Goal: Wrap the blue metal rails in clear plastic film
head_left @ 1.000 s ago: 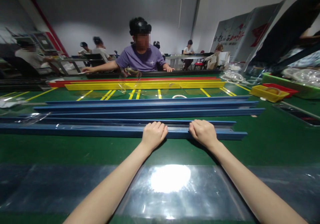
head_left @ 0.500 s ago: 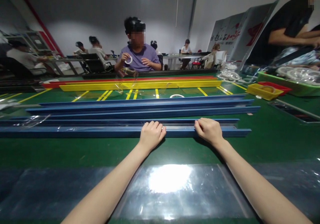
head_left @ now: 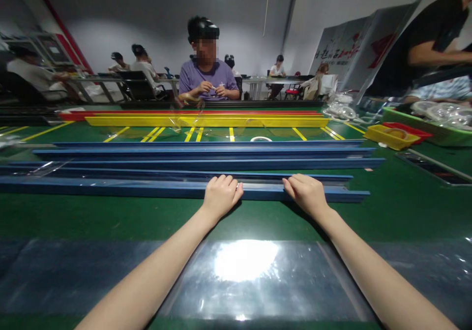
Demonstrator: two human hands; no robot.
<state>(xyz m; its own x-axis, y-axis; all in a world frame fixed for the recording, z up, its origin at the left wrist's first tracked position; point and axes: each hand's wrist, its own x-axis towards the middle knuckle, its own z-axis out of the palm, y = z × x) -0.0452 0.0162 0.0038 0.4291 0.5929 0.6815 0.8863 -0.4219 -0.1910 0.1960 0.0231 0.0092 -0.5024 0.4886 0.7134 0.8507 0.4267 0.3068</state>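
My left hand [head_left: 221,195] is closed at the front blue channel strip [head_left: 110,188], its fingers curled over the strip's trough. To its right, my right hand [head_left: 307,195] is also closed, at the same strip near its right end. What the curled fingers hold, if anything, is hidden. Clear film lies in the trough and glints at the left. Behind it several more blue strips [head_left: 206,165] lie side by side. A clear plastic sheet [head_left: 287,285] covers the green table [head_left: 258,225] beneath my forearms.
Yellow [head_left: 287,122] and red strips lie farther back. A white ring [head_left: 261,138] is behind the blue strips. At right are a yellow tray [head_left: 387,137], a green basket [head_left: 438,132] of wrapped rolls and a dark flat panel [head_left: 435,168]. A person [head_left: 208,76] sits opposite.
The left part of the front blue strip has shifted slightly away from me. My hands stay nearly in place on it. The person opposite has lowered and joined their hands.
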